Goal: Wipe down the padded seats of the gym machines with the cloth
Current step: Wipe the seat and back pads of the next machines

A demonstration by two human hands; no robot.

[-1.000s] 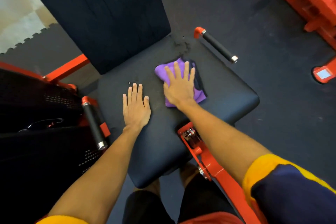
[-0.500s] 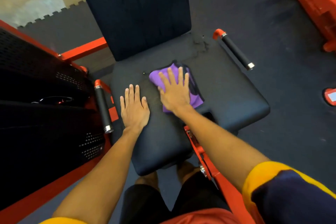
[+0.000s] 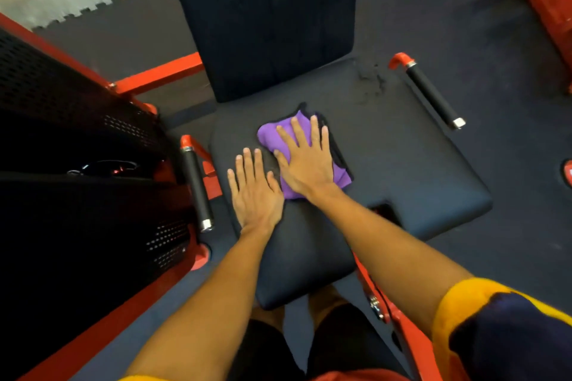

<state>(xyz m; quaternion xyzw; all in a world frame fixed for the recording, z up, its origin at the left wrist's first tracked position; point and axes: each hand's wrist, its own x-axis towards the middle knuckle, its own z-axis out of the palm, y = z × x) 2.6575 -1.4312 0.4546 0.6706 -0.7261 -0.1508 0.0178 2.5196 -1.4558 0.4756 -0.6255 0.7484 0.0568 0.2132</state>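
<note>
The right hand (image 3: 306,161), flat on the purple cloth (image 3: 270,134), has slid it across the black seat (image 3: 402,164) toward the left hand (image 3: 255,192). The gap between the hands has nearly closed.

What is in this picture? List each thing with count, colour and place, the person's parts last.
seat pad: 1, black, centre, under both hands
backrest pad: 1, black, upright behind seat pad
cloth: 1, purple, on seat pad under right hand
grip handles: 2, black with red ends, either side of seat pad
machine frame: 1, red, left
floor mat: 1, dark grey, all around
left hand: 1, flat on seat pad, beside cloth
right hand: 1, fingers straight, pressing cloth
</note>
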